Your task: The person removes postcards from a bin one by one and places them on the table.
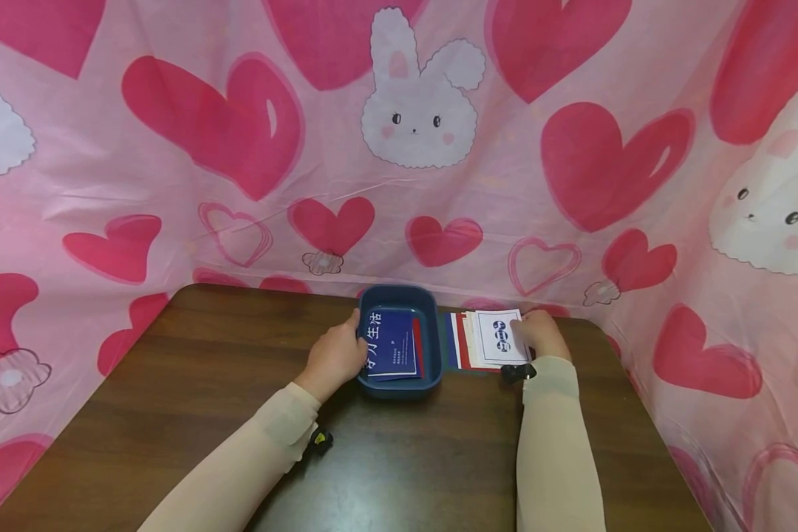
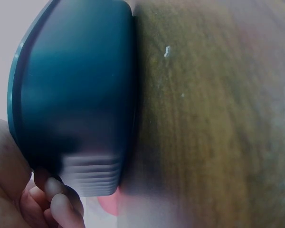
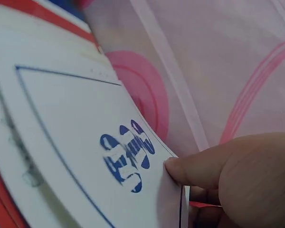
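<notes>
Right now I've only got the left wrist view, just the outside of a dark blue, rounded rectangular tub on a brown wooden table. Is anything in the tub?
Observer: Yes, a navy blue rectangular card with white lettering lies inside the dark blue, rounded rectangular tub.
Operator: Okay, and what's the other side doing?
Observer: The right grip pinches the edge of a white rectangular card with a blue border.
Operator: Is that one alone?
Observer: No, red and navy blue edges of other cards show beneath it.

From nine to three o'clock we face pink cloth walls (image 1: 335, 162) printed with red hearts (image 1: 222, 133) and white rabbits (image 1: 419, 122); toward six, our brown, round-cornered, wood-grained table (image 1: 452, 451) gleams.
</notes>
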{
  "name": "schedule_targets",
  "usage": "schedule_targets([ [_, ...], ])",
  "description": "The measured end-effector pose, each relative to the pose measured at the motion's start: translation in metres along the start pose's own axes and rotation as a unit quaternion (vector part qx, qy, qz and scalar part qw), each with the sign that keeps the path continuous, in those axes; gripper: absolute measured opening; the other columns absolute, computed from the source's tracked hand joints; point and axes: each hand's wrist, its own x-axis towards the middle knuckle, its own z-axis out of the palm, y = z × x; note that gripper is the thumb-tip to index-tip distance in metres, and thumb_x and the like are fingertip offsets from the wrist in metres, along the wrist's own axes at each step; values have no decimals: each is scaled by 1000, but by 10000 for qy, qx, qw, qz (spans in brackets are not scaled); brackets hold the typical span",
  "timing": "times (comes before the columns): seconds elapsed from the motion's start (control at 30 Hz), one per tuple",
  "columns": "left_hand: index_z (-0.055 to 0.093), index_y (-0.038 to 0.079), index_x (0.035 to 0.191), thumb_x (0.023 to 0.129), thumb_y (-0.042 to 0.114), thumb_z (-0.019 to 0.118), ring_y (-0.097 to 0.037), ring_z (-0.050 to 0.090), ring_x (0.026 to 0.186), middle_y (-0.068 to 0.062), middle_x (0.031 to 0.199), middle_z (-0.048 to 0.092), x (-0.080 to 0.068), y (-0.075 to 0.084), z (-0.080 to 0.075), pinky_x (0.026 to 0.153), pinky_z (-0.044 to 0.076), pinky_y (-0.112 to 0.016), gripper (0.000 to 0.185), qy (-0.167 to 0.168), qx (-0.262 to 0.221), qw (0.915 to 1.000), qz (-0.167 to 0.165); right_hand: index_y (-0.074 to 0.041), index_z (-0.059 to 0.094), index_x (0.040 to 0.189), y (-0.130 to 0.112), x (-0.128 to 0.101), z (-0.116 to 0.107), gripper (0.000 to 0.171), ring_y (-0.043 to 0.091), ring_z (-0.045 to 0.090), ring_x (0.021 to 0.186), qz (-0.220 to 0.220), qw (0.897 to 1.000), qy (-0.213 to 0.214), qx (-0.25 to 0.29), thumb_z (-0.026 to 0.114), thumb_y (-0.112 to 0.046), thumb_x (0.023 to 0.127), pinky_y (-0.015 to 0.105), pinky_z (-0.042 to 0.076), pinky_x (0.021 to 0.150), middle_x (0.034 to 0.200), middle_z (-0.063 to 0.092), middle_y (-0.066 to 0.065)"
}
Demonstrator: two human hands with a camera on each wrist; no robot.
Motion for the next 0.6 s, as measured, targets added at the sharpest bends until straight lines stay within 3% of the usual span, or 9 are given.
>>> schedule_targets([
  [0.23, 40, 5, 176, 110, 24, 62, -35, 73, 93, -26, 159, 67, -1, 0, -1, 78, 64, -52, 71, 14, 40, 10000, 9, 9, 66, 141, -17, -24, 1, 51, 46, 67, 115, 461, 9988, 124, -112, 65, -32, 112, 65, 54, 116, 130, 71, 31],
  [0.6, 41, 4, 175, 110, 23, 62, -36, 74, 96, -26, 159, 67, -1, 0, -1, 84, 66, -57, 71, 45, 66, 10000, 49, 11, 73, 129, -19, -32, 5, 47, 46, 68, 107, 406, 9972, 515, -344, 74, -29, 104, 65, 57, 108, 124, 74, 32],
])
